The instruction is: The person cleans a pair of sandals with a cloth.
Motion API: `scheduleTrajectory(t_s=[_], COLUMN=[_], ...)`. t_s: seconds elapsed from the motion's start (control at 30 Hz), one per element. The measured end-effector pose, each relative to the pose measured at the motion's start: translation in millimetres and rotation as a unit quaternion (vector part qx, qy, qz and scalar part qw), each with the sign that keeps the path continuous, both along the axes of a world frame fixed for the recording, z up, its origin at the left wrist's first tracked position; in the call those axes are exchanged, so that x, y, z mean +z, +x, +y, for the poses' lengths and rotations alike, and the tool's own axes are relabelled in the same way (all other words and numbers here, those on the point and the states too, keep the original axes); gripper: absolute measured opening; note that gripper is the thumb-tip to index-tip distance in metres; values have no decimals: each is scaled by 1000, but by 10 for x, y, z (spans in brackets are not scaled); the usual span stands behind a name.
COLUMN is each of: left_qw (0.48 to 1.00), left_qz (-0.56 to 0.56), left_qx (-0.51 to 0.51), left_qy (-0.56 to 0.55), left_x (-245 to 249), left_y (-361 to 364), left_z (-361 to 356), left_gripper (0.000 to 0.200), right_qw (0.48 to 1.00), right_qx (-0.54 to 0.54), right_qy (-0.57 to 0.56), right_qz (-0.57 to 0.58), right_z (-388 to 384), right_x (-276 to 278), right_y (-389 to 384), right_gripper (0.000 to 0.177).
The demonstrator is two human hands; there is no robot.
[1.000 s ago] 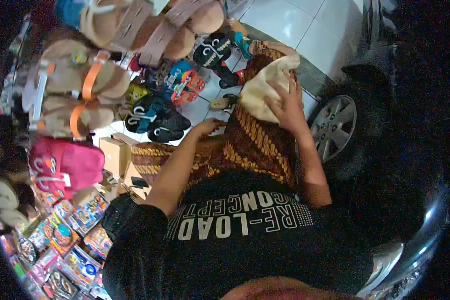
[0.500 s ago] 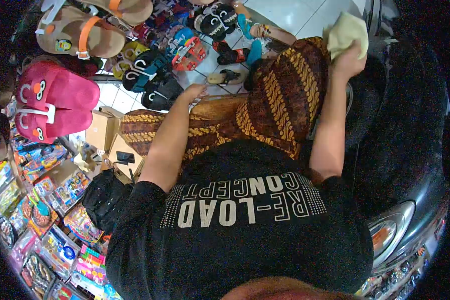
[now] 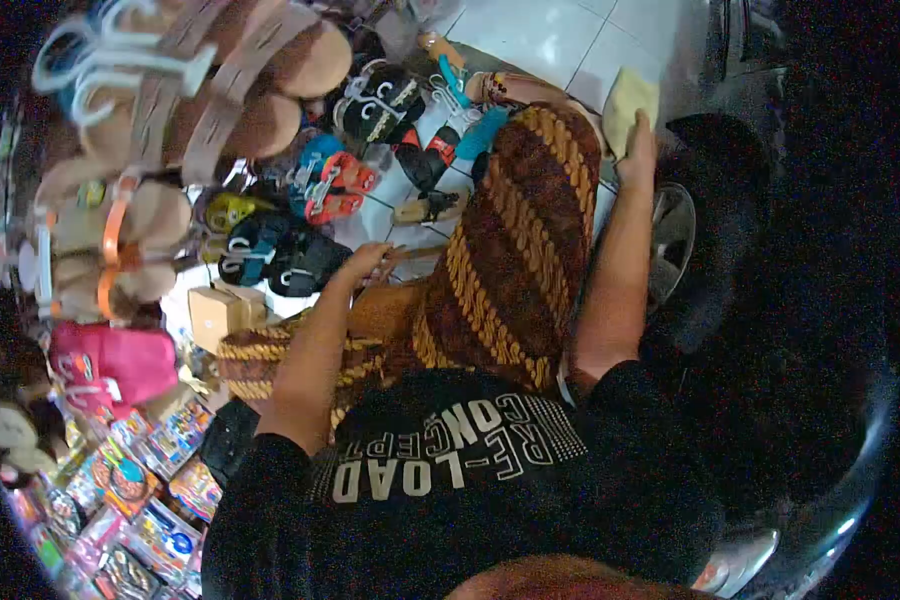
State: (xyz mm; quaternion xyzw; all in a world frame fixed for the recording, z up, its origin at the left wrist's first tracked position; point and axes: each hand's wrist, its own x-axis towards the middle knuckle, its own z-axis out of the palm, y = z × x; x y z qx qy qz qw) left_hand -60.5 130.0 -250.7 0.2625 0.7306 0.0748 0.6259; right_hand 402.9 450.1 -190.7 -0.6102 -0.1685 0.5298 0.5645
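My right hand (image 3: 638, 158) is closed on a pale yellow cloth (image 3: 628, 112), beside the dark wheel of a vehicle (image 3: 673, 245). My left hand (image 3: 372, 262) is held low over the tiled floor, near my bent leg in brown and gold patterned cloth (image 3: 520, 240). Its fingers are curled together, and what they hold, if anything, is too small to make out. Just beyond it lies a beige sandal with a dark strap (image 3: 432, 208).
Hanging beige sandals (image 3: 135, 235) and pink slippers (image 3: 115, 365) crowd the left. More footwear (image 3: 380, 100) lies ahead. A cardboard box (image 3: 222, 315) and packaged toys (image 3: 165, 535) are at the lower left. Dark vehicle bodywork (image 3: 770, 400) fills the right.
The view has shifted, bringing more hanging sandals and the wheel into sight. The cloth remains in my right hand, now looking narrower and nearer the wheel's upper left. My left hand stays curled.
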Motion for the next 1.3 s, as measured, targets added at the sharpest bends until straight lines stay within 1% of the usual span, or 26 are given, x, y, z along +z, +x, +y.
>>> scheduleTrajectory(t_s=[0.03,0.1,0.13,0.2,0.23,0.27,0.3,0.33,0.37,0.4,0.43,0.47,0.5,0.53,0.63,0.77,0.83,0.9,0.97,1.0,1.03,1.07,1.13,1.17,1.27,1.3], left_qw=[1000,1000,999,998,998,997,997,996,996,996,995,995,994,994,993,993,992,993,993,993,994,994,994,994,991,989], left_qz=[-15,4,13,19,18,15,11,12,12,14,16,17,19,17,14,12,12,11,8,7,7,7,7,6,3,4], left_qx=[15,9,4,-17,-27,-35,-41,-44,-46,-47,-52,-55,-57,-60,-66,-67,-66,-66,-71,-74,-80,-83,-96,-100,-133,-147], left_qy=[-13,-29,-37,-52,-58,-63,-70,-73,-79,-80,-83,-85,-89,-88,-94,-101,-103,-102,-93,-87,-79,-71,-54,-45,-17,-5], left_x=[20,5,-12,-95,-165,-218,-267,-307,-340,-332,-123,-216,-159,-194,-324,-371,-418,-451,-510,-556,-607,-670,-763,-775,-983,-1037], left_y=[34,158,225,356,400,417,415,380,338,327,496,449,469,445,299,220,194,216,271,298,309,331,421,479,626,681], left_z=[60,231,341,506,560,598,622,639,630,646,740,754,791,832,812,819,767,758,796,808,847,875,938,919,828,788], left_gripper=[38,38,38,38,38,38,38,38,38,38,38,38,38,38,38,38,38,38,38,38,38,38,38,38,38,38], right_qw=[998,962,920,846,801,833,799,759,634,602,564,633,673,689,807,704,679,698,761,768,776,782,801,813,822,847], right_qx=[30,115,162,158,152,70,16,-40,-60,-25,9,94,268,431,359,486,482,458,409,338,331,327,292,266,168,126], right_qy=[-56,-156,-181,-240,-274,-287,-278,-272,-235,-197,-158,-128,-148,-160,-144,-226,-271,-275,-236,-204,-233,-278,-290,-271,-90,-64], right_qz=[15,-193,-307,-449,-510,-469,-532,-591,-734,-773,-810,-758,-673,-561,-446,-466,-483,-476,-444,-504,-484,-452,-435,-441,-537,-512], right_z=[-84,-137,-175,-413,-508,-643,-703,-767,-843,-850,-827,-831,-734,-680,-745,-495,-486,-552,-645,-669,-618,-556,-472,-423,-286,-190], right_x=[-153,-816,-1245,-2056,-2047,-2035,-1863,-1656,-1801,-1770,-1612,-1712,-1671,-1621,-2296,-2208,-2474,-2839,-3186,-3284,-2958,-2409,-1640,-1315,-739,-286], right_y=[64,250,362,576,551,489,238,-26,-181,-161,-158,-248,-272,-359,-774,-980,-983,-931,-724,-601,-514,-421,-195,-79,311,329], right_gripper=[58,62,63,66,67,66,65,64,63,62,61,60,58,55,52,71,74,76,78,79,79,80,81,81,72,62])
